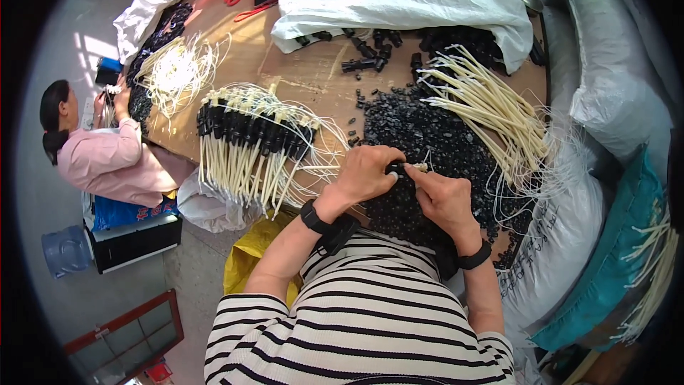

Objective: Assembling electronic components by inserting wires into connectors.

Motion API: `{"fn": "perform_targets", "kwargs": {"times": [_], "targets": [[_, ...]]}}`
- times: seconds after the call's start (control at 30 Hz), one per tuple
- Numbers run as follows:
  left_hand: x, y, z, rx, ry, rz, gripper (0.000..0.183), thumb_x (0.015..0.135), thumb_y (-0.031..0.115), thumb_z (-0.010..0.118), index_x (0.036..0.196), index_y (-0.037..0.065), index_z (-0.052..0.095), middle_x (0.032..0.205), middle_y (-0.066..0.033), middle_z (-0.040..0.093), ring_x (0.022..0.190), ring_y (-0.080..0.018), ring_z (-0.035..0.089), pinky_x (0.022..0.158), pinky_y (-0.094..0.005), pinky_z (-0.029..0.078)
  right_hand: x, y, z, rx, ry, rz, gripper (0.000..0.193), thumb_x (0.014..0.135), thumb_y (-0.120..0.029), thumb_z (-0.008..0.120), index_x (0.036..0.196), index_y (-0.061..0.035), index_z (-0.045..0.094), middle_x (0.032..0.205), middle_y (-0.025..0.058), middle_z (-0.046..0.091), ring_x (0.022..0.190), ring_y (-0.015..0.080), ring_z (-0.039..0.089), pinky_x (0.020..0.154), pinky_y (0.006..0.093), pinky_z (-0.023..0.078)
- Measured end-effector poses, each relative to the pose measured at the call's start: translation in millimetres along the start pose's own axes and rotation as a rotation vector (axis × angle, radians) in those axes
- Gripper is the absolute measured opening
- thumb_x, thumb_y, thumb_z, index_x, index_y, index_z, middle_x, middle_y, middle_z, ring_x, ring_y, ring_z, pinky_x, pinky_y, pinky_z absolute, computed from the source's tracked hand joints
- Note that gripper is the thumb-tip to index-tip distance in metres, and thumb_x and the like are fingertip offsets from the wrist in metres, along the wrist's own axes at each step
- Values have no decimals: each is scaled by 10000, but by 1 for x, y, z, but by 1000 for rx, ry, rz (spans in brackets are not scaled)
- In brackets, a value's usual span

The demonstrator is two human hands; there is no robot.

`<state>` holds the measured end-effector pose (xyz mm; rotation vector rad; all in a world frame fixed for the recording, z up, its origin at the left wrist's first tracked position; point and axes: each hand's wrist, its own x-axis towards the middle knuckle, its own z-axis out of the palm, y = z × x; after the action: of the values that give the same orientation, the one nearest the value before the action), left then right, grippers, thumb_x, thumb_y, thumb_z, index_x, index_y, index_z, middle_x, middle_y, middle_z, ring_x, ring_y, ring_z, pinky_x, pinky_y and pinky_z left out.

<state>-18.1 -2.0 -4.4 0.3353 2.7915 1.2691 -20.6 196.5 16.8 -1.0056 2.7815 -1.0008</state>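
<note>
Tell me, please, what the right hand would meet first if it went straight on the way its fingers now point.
The right hand would likely first meet the black piece held by the left hand, though depth is hard to judge here.

Left hand (370, 173) curled in a grip; right hand (445, 196) just beside, fingers bent; forearms (288, 253) angling inward!

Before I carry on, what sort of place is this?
Probably a small hand-assembly workshop: loose black parts lie heaped on the table beside a bundle of long cream pieces, large white sacks line the right side, and a co-worker handles things at the left.
</note>
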Motion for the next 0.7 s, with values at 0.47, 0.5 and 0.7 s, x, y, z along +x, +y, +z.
{"fn": "perform_targets", "kwargs": {"times": [0.47,0.5,0.7], "targets": [[-30,-2,-38,348,275,230,169,686,86,656,855,100,648,688,-49,589,624,-219,623,493,-353,457,38,-31,32,538,-36,353,167,779,-9,706,935,-16,647,607,0,512,539,61,456,495,229,365],[-33,-7,-47,272,383,196,176,686,85,670,861,105,659,697,-51,607,608,-217,610,487,-348,445,44,-40,29,446,129,202,208,774,0,701,976,-18,652,684,33,565,579,96,507,523,238,401],[-68,-55,-155,746,868,-64,168,640,106,641,805,117,671,908,-16,653,998,-234,558,943,-421,350,63,-30,12,295,408,-12,174,868,34,607,1030,-3,658,947,89,677,731,136,607,634,251,482]]}}
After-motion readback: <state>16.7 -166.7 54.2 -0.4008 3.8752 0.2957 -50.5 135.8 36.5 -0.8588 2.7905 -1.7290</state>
